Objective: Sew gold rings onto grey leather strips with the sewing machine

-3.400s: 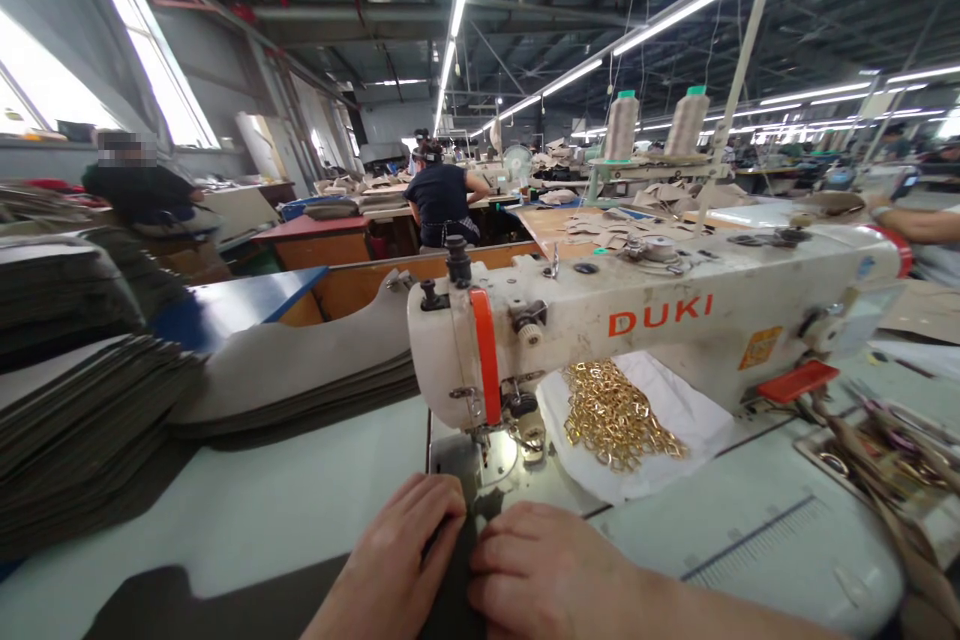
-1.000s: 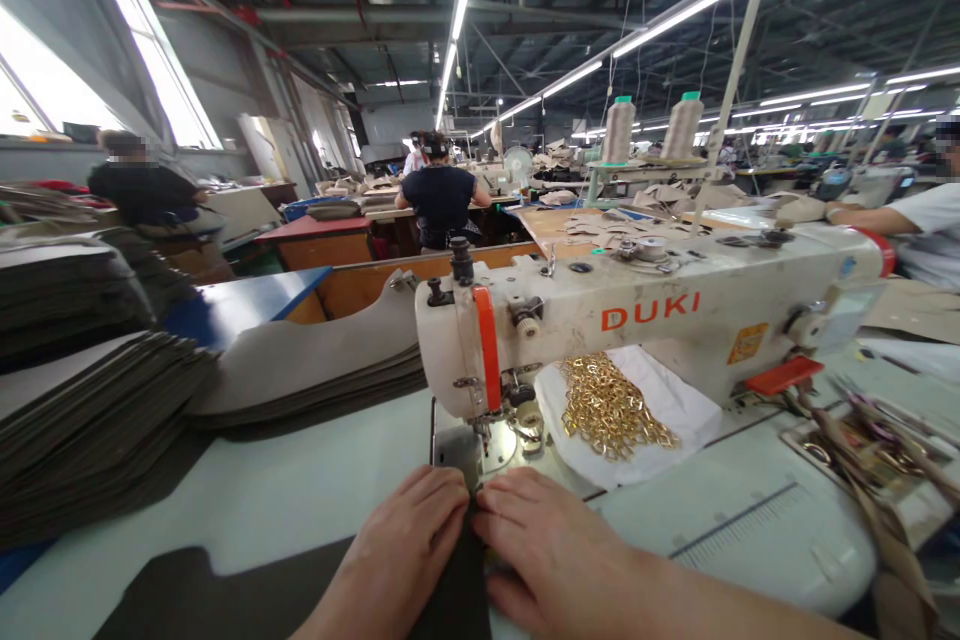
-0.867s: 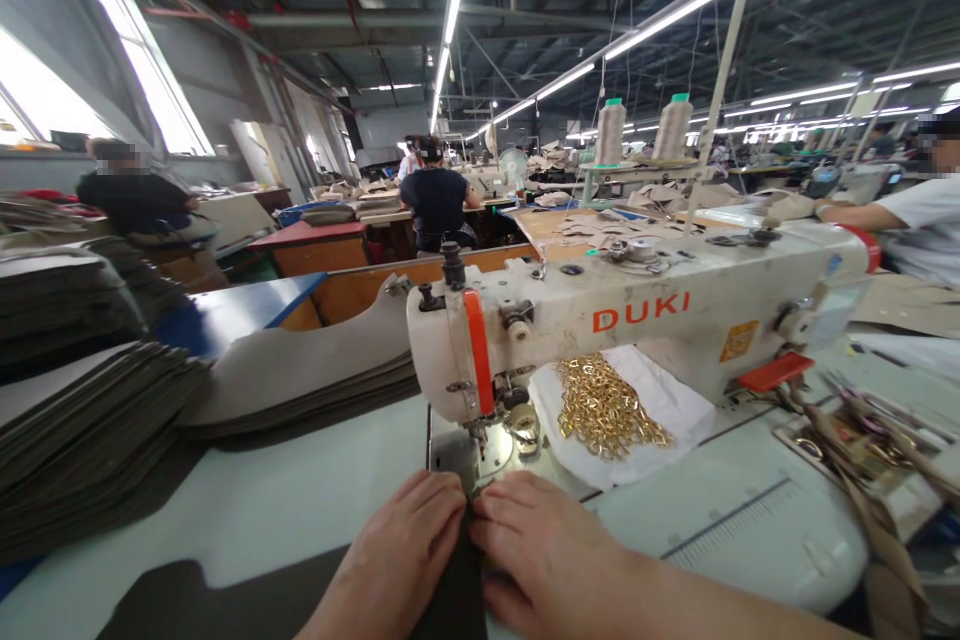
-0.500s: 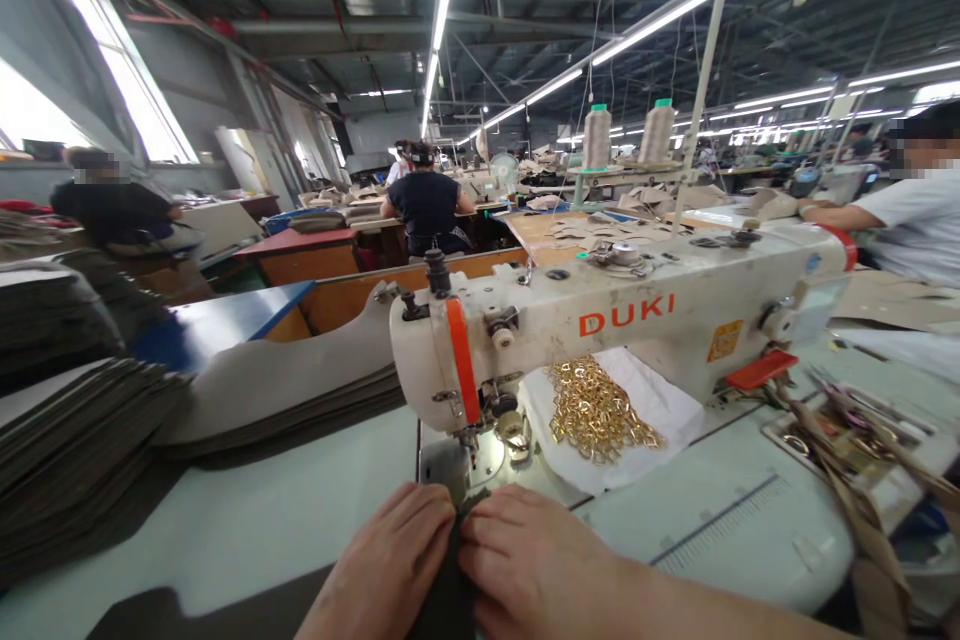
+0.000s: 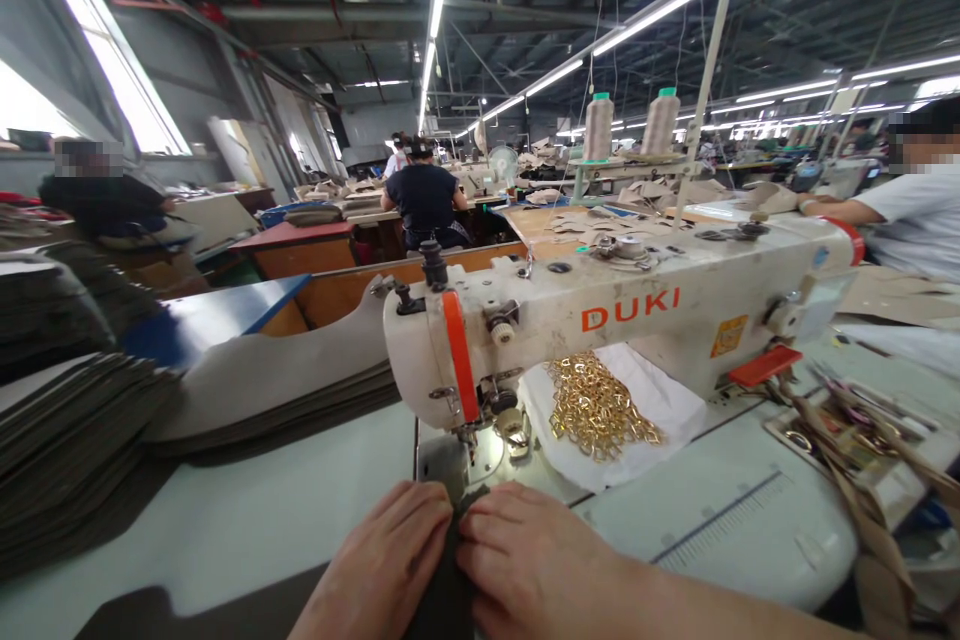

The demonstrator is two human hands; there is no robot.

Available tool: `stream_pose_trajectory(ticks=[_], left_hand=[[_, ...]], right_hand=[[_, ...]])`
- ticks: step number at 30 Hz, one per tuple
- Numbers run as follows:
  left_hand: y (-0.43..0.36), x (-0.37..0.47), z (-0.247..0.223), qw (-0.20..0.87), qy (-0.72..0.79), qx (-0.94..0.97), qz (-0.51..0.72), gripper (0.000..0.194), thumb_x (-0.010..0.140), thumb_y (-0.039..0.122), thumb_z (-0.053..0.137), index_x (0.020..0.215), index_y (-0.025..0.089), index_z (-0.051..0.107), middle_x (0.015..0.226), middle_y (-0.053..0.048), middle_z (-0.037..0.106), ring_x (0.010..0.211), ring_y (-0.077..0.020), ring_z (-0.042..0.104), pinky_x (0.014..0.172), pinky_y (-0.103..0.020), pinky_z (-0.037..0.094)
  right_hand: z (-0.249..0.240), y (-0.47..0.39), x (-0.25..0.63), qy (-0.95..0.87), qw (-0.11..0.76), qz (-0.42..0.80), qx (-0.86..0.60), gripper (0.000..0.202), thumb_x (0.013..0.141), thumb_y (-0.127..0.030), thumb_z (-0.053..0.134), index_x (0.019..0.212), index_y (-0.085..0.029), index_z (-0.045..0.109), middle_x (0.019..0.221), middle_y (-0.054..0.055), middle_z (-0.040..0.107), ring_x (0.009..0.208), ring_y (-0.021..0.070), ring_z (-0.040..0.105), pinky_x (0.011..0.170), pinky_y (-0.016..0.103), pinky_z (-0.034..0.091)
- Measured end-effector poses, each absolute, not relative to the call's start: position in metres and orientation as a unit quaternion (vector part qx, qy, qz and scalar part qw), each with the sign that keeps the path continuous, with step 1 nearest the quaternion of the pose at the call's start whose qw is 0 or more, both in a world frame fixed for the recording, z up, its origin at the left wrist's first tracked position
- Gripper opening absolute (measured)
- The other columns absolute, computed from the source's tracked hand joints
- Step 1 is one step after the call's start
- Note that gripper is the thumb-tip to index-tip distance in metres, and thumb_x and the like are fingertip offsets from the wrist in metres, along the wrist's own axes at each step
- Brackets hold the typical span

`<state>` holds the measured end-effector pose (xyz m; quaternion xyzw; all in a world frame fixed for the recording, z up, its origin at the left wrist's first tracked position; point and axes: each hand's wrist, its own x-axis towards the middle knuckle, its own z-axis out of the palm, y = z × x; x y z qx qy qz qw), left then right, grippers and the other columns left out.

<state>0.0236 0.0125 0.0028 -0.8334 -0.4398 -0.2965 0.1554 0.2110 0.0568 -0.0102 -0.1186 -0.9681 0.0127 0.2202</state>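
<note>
Both hands grip a dark grey-brown fabric piece (image 5: 448,585) just in front of the sewing machine (image 5: 555,295). My left hand (image 5: 386,555) is closed on its left side, fingers curled. From the other side, my right hand (image 5: 525,550) is closed on the same fabric, with its fingertips bunched near the far end. The needle and presser foot (image 5: 470,440) stand a little beyond the fingertips, apart from the fabric. More dark fabric spreads at the lower left, partly under my left forearm. My thumbs are hidden.
Gold metal rings (image 5: 600,405) lie heaped on a white cloth (image 5: 660,390) under the machine arm. Stacked fabric panels (image 5: 75,460) fill the left. A tray (image 5: 892,460) with straps sits at right. Thread cones (image 5: 598,128) stand behind; people (image 5: 424,195) work nearby.
The view has shifted very slightly. Both hands keep their hold on the fabric in nearly the same place before the needle.
</note>
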Motion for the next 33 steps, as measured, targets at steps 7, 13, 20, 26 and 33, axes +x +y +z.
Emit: stream_pose_trajectory(ticks=[7,13,20,26,33], left_hand=[[0.014,0.024,0.001,0.137,-0.443,-0.835,-0.295,0.021,0.094,0.016,0.040,0.087,0.022,0.059,0.080,0.001,0.070,0.073,-0.0139,0.068,0.070,-0.024,0.058],[0.012,0.024,0.000,0.106,-0.468,-0.829,-0.287,0.022,0.092,0.013,0.040,0.084,0.022,0.059,0.080,0.000,0.070,0.073,-0.0148,0.067,0.069,-0.026,0.058],[0.005,0.025,0.005,0.096,-0.470,-0.831,-0.282,0.026,0.088,0.007,0.040,0.088,0.021,0.062,0.084,-0.002,0.072,0.076,-0.0152,0.068,0.071,-0.026,0.060],[0.005,0.025,0.005,0.090,-0.474,-0.825,-0.296,0.029,0.083,0.004,0.041,0.089,0.021,0.065,0.085,-0.003,0.074,0.078,-0.0155,0.070,0.073,-0.025,0.061],[0.028,0.029,0.002,0.087,-0.465,-0.826,-0.306,0.028,0.082,0.005,0.043,0.089,0.022,0.065,0.085,-0.003,0.074,0.078,-0.0163,0.071,0.074,-0.026,0.061]], right_hand=[[-0.011,0.056,0.212,-0.968,0.220,0.026,-0.121,0.021,0.084,-0.029,0.059,0.093,-0.012,0.065,0.092,0.008,0.067,0.092,0.0214,0.057,0.094,0.031,0.041],[-0.006,0.056,0.214,-0.964,0.232,0.024,-0.131,0.022,0.085,-0.028,0.059,0.098,-0.011,0.065,0.102,0.008,0.065,0.101,0.0221,0.054,0.099,0.030,0.037],[-0.011,0.055,0.211,-0.966,0.227,-0.002,-0.128,0.024,0.091,-0.028,0.053,0.104,-0.010,0.063,0.108,0.009,0.064,0.105,0.0225,0.052,0.104,0.032,0.034],[-0.015,0.057,0.210,-0.968,0.219,-0.030,-0.122,0.022,0.093,-0.024,0.049,0.103,-0.010,0.062,0.105,0.010,0.063,0.103,0.0228,0.051,0.102,0.034,0.034],[-0.004,0.076,0.214,-0.976,0.172,-0.073,-0.113,0.010,0.087,-0.017,0.057,0.094,-0.011,0.061,0.097,0.010,0.061,0.095,0.0230,0.052,0.094,0.036,0.040]])
